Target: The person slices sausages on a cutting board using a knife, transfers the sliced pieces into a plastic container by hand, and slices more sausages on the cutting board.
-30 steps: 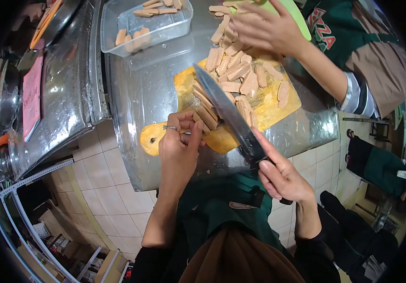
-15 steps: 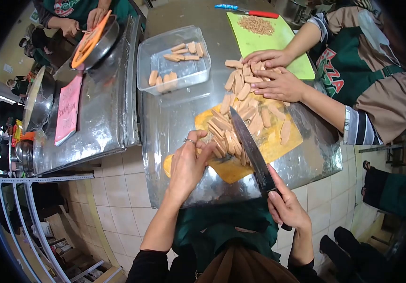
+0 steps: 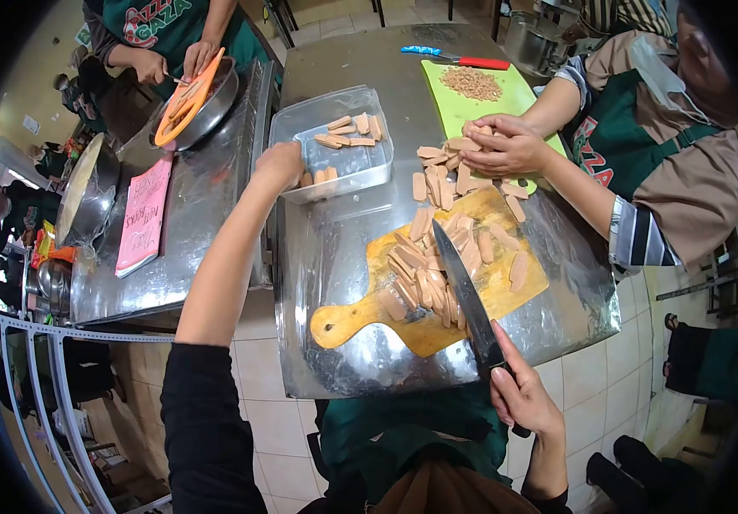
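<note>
My right hand (image 3: 525, 392) grips the black handle of a large kitchen knife (image 3: 463, 287), its dark blade lying over sliced sausage pieces (image 3: 425, 278). Those pinkish slices are heaped on a wooden cutting board (image 3: 348, 324) with a handle at its left end. My left hand (image 3: 280, 168) reaches over the near left corner of a clear plastic container (image 3: 378, 176). Its fingers are down inside, beside a few sausage pieces (image 3: 322, 176), and the fingertips are mostly hidden. Other sausage pieces (image 3: 354, 130) lie further back in the container.
Across the right corner, a co-worker's hands (image 3: 506, 146) hold sausage slices near a green cutting board (image 3: 446, 107) bearing chopped bits and a red-handled knife (image 3: 482, 62). On the left table are a pink book (image 3: 144, 214) and another person slicing on an orange board (image 3: 191, 103) over a metal bowl.
My left hand has moved from beside the slices on the wooden board up and left to the container. The knife stays in place. The co-worker's hands have gathered up slices.
</note>
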